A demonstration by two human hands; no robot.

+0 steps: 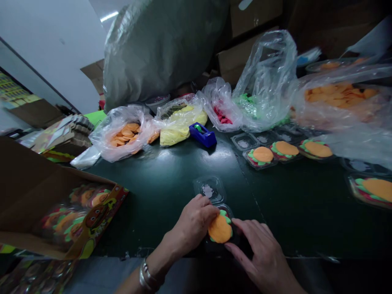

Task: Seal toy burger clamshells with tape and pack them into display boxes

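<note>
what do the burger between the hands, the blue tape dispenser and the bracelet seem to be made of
Burger: matte, perhaps soft foam or gummy candy, given its smooth, evenly coloured pieces; the look leaves it open. Tape dispenser: likely hard plastic, slightly glossy, with crisp edges. Bracelet: probably polished metal, given its silvery highlights.

Single head view: from above and behind the hands (191, 224) (260, 245), facing forward and down, close; frame spans bench (165, 179) around them to cardboard boxes (255, 18) beyond.

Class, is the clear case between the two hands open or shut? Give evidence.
Open: its lid lies back on the table, beyond the burger, whose orange top shows uncovered.
</note>
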